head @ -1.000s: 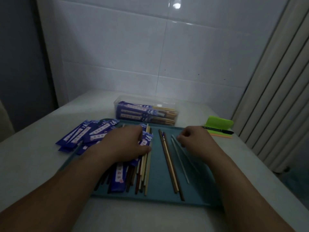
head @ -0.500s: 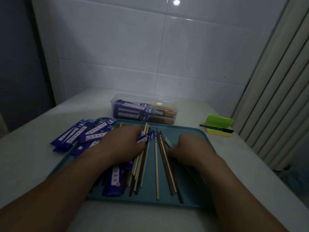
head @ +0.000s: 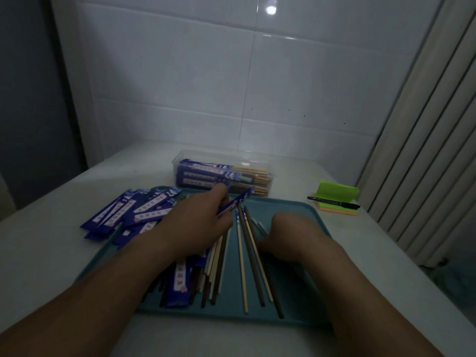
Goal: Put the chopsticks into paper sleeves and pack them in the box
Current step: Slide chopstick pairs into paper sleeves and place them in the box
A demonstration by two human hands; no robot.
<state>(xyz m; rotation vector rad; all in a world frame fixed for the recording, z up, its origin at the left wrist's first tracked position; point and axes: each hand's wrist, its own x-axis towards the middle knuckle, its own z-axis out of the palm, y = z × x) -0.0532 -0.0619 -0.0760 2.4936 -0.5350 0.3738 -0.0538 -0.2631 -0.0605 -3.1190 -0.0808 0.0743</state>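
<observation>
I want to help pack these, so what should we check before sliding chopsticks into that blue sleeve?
1. Sleeve in hand: ok. The left hand pinches one blue paper sleeve over the tray.
2. Chopsticks picked up: cannot tell. The right hand lies curled on the loose chopsticks, and its fingers hide any grip.
3. Sleeve mouth open: cannot tell, too blurred.
4. Box close by: ok. The clear box stands just behind the tray, with sleeved chopsticks inside.
5. Spare sleeves: ok. A pile of sleeves lies at the tray's left edge.
</observation>
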